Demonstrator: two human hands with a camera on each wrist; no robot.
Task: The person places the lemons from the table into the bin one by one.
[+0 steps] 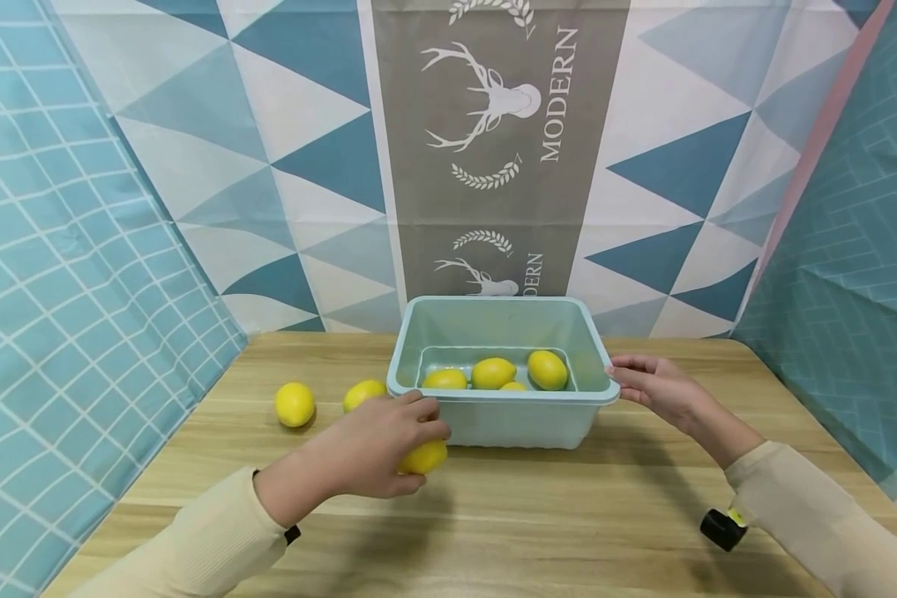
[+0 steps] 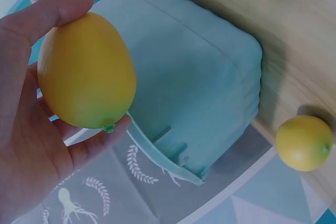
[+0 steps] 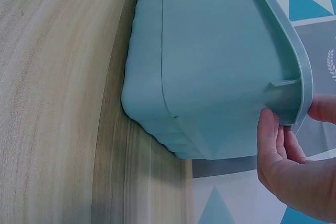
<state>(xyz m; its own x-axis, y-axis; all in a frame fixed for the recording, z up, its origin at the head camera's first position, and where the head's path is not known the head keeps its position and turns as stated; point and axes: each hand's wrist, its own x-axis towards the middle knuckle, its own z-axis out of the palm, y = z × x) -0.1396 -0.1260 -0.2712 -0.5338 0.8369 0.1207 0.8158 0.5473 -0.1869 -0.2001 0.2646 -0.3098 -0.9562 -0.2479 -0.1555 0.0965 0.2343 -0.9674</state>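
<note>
My left hand grips a yellow lemon with a greenish tip, thumb on one side and fingers on the other. It is held in front of the near left corner of a light blue plastic bin. At the bin's right end, my right hand pinches the rim, thumb on one face and fingers under the lip, as the right wrist view shows. Several lemons lie inside the bin. Left of it, one lemon sits on the table, and another lemon is partly hidden behind my left hand.
The bin stands on a wood-grain table near its back edge. Behind rises a patterned cloth with triangles and deer heads. Blue cloths hang at the left and right sides. A small black device is at the right sleeve.
</note>
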